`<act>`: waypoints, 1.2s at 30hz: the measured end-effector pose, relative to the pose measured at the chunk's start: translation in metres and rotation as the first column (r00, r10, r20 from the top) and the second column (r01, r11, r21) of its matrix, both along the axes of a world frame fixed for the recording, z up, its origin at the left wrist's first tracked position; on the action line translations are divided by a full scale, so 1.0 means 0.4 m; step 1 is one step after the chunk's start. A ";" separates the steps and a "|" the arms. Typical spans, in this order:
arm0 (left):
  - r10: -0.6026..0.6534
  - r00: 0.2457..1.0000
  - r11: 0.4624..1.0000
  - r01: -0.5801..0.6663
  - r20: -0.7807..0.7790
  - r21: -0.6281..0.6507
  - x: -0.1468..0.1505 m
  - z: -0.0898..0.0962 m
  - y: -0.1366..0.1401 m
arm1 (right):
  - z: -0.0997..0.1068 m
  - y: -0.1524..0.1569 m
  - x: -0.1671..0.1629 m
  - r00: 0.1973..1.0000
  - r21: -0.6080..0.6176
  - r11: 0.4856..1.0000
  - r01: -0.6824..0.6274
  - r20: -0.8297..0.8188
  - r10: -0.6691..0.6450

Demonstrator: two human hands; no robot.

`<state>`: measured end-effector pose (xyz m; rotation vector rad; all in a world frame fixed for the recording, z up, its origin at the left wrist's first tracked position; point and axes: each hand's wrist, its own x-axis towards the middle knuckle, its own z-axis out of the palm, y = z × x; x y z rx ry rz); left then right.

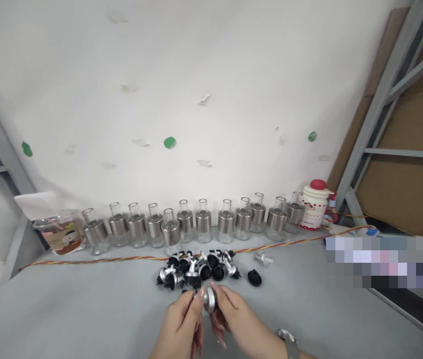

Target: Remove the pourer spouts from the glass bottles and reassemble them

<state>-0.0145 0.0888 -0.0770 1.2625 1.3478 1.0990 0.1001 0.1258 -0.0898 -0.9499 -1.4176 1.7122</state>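
Note:
Between both hands, low in the head view, is a silver bottle pourer top [210,300] with a dark part on its right side. My left hand [182,319] pinches it from the left, fingers closed. My right hand [240,316] grips the right side with thumb and curled fingers, and a watch is on that wrist. Just beyond the hands lies a pile of silver-and-black pourer tops [192,272]. A separate black stopper [254,277] rests to the right of the pile, near a small translucent piece [263,259].
Several glass bottles [203,222] with metal collars stand along the white wall. A twisted red-yellow wire [129,259] runs before them across the grey table [65,304]. A drink cup [64,237] stands left, a white-and-red mug [314,209] right. A blurred-out item [379,262] lies far right.

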 end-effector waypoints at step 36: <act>0.075 0.963 0.932 0.024 0.258 -0.363 -0.032 0.017 0.060 | 0.052 -0.012 0.052 0.847 0.901 0.434 -0.003 0.232 -0.477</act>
